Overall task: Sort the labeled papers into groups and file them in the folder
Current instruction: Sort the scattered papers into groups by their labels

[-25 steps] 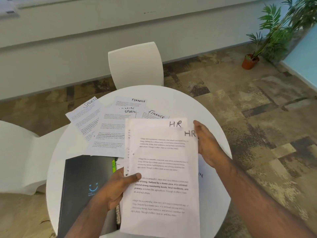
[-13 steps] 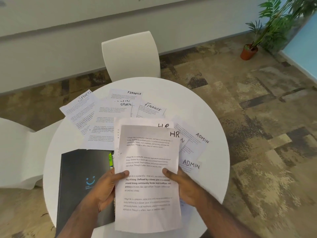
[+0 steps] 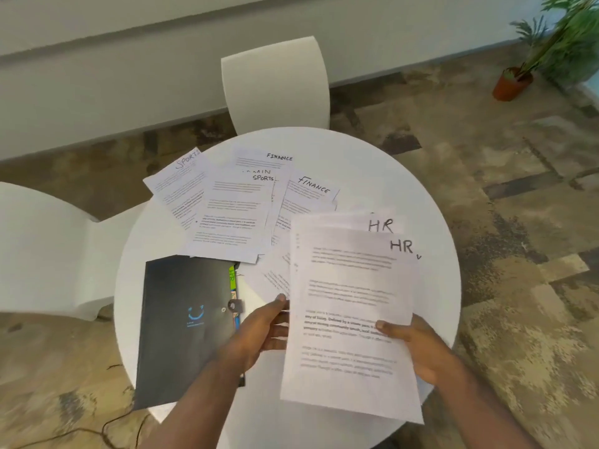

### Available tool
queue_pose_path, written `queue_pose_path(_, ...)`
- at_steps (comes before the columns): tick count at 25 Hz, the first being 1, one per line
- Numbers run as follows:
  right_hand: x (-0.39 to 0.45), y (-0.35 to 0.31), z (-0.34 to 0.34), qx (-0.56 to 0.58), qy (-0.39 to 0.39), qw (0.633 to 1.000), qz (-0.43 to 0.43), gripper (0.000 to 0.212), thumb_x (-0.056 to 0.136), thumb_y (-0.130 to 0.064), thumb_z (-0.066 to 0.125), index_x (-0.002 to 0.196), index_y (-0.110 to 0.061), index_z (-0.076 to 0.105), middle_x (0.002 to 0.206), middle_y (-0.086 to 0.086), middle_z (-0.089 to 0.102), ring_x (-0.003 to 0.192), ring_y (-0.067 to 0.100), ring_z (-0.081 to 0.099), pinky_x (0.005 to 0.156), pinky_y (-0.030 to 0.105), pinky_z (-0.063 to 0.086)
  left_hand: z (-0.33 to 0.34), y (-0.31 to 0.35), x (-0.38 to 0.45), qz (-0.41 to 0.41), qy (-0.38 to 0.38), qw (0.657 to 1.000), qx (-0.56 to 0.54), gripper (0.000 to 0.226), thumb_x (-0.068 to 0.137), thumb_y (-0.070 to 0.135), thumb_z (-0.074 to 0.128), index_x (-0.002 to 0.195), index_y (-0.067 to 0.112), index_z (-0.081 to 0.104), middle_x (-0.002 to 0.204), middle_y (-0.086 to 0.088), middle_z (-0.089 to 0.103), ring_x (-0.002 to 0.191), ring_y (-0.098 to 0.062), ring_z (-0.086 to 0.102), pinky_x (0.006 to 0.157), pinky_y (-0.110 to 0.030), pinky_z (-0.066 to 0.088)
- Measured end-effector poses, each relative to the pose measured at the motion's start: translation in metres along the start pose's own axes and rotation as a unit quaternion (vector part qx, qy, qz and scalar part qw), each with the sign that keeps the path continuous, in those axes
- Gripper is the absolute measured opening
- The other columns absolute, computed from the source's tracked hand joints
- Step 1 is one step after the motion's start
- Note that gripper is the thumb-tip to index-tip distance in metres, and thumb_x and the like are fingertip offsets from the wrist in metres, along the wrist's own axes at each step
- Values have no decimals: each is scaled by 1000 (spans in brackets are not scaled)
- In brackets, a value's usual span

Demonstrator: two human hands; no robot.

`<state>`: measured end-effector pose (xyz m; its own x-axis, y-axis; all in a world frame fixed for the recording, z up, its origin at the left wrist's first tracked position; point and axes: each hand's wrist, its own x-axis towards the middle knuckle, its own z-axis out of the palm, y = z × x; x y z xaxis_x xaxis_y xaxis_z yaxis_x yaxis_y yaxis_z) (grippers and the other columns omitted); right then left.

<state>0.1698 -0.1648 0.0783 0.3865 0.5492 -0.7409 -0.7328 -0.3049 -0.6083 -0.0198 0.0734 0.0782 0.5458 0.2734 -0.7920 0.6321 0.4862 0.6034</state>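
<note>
- Right hand (image 3: 421,348) is gripping the two HR sheets (image 3: 353,319) at their near right edge, thumb on top, fingers curled underneath.
- Left hand (image 3: 259,332) is pinching the sheets' left edge, thumb up against the paper.
- HR sheets are being held above the near right part of the round white surface (image 3: 389,176).
- Black folder (image 3: 184,322) is lying closed at near left, coloured tabs showing on its right edge.
- Sports and Finance papers (image 3: 240,205) are lying fanned and overlapping at the far side.

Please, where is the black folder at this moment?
In the head view, the black folder lies closed on the near left part of the white table, just left of the left hand and in front of the spread papers.
</note>
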Motion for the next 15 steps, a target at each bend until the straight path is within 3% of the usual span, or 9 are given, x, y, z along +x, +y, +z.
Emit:
queue_pose_path(2,-11,-6,-31,48,74,996,-30,44,82,-1,68,126,-7,64,124,19,68,109,39,67,97,62,48,0,-18,23,53,94,970,217,31,99,34,55,127,24,62,132,-1,65,112,-18,63,100,-35,48)
queue_pose_path(4,-26,-14,-58,90,121,986,-77,42,85,-2,63,127,-9,63,126,16,67,107,37,68,87,59,55,0,-37,43,123,169,885,417,44,96,28,57,140,25,50,148,3,49,132,-17,48,111,-32,38)
queue_pose_path(6,-45,-23,-78,119,150,975,-111,43,90,-6,57,133,-13,60,127,11,67,103,29,71,79,50,59,7,-43,60,205,182,822,500,54,93,24,59,146,20,45,157,-1,38,143,-21,36,117,-36,32)
queue_pose_path(8,-63,-24,-90,123,169,971,-118,56,84,-13,62,139,-14,54,129,8,66,100,24,72,74,44,61,18,-40,76,233,174,776,560,65,91,30,62,151,17,38,164,-8,22,150,-31,22,119,-46,28)
queue_pose_path(9,-70,-22,-93,117,181,970,-115,61,81,-16,64,141,-13,52,131,9,65,101,25,72,75,44,60,23,-36,83,211,163,764,587,75,91,38,63,155,19,28,167,-9,9,152,-34,11,120,-50,22)
queue_pose_path(11,-78,-16,-97,100,189,970,-120,51,88,-11,58,139,-16,54,134,10,63,108,28,69,82,52,57,29,-33,94,144,141,753,627,98,88,55,62,159,23,4,166,-6,-15,152,-36,-8,119,-57,10)
queue_pose_path(13,-83,-9,-100,89,184,970,-130,46,98,-2,45,139,-20,55,133,9,64,114,31,66,89,62,49,34,-39,99,111,128,742,649,107,85,62,61,158,23,-6,165,-8,-20,152,-39,-10,119,-60,9)
queue_pose_path(15,-86,-4,-100,89,185,970,-132,49,98,2,42,140,-20,54,134,9,64,117,32,64,90,64,47,39,-46,101,107,129,740,651,103,87,60,59,159,21,-3,165,-11,-18,151,-42,-7,120,-58,12)
